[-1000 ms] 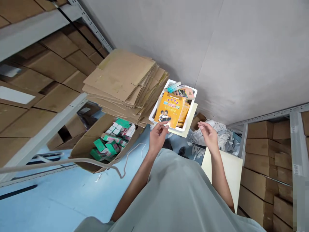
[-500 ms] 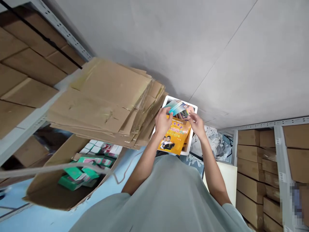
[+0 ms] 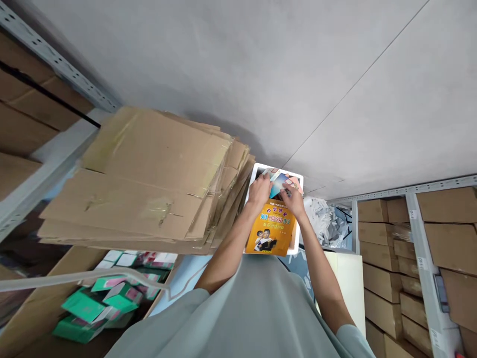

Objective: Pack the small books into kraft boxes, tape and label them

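A white bin (image 3: 299,237) stands against the grey wall, with an orange booklet (image 3: 272,229) lying in its near half. Behind the booklet stand several thin books and cards (image 3: 280,182). My left hand (image 3: 260,190) reaches into the far part of the bin, its fingers curled onto those cards. Beside it, my right hand (image 3: 292,198) pinches the same bunch of cards from the right. Both hands rest just above the orange booklet's top edge.
A thick pile of flattened cardboard (image 3: 149,181) lies left of the bin. Below it an open carton (image 3: 26,313) holds several green and pink packs (image 3: 99,303). Shelves of brown boxes (image 3: 387,248) stand on the right, crumpled white paper (image 3: 322,221) beside the bin.
Both hands have gone from hovering near the bin's front edge to its far end and closed on the cards there. My head has moved in over the bin.
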`<state>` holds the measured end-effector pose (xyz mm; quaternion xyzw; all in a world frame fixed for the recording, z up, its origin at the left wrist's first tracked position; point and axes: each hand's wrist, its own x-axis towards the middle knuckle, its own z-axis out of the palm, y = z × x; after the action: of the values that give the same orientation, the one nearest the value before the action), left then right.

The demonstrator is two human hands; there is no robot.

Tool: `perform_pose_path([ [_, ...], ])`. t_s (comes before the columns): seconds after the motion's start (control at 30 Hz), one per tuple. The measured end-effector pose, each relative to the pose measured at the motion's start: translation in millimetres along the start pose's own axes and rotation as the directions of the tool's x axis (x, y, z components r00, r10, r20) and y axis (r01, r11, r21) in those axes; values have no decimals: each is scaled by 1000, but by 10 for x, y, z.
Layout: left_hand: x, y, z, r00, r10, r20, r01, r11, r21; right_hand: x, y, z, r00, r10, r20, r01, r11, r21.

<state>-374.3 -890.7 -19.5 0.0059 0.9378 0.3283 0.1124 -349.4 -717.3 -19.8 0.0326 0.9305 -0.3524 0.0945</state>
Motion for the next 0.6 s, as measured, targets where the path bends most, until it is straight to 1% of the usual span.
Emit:
perform_pose_path([
  [0.13,40,20,-121,1000,-30,-7,30,999,29,-37,-61,26,1000,26,15,-25,998,-62],
  [0.23,2,22,-292,999,-40,3,40,997,73,-56,-114,40,999,44,29,-42,996,-81],
  [0.27,-48,25,-365,999,-38,-16,39,996,78,-65,-128,35,999,38,28,-36,996,-76],
  [0.3,-120,31,-442,998,-31,-55,34,997,65,-78,-138,21,999,29,24,-28,997,-68],
  [0.37,-317,60,-594,983,-6,-181,1,1000,-30,-139,-145,-43,1000,16,3,-15,999,-52],
  [0.43,-545,119,-718,955,8,-297,-78,971,-226,-281,-126,-159,999,16,-44,-16,1000,-10],
  [0.47,-654,162,-758,947,9,-322,-131,925,-357,-394,-105,-235,996,18,-84,-15,999,36],
  [0.5,-752,214,-778,948,18,-316,-182,849,-495,-539,-78,-320,991,20,-134,-6,995,102],
  [0.53,-835,275,-776,959,36,-281,-212,750,-626,-714,-48,-410,982,27,-188,8,982,186],
  [0.57,-905,344,-749,973,65,-223,-212,642,-737,-916,-17,-499,969,41,-242,30,959,283],
  [0.6,-962,422,-697,984,98,-152,-181,543,-820,-1138,11,-584,956,68,-287,49,923,382],
])
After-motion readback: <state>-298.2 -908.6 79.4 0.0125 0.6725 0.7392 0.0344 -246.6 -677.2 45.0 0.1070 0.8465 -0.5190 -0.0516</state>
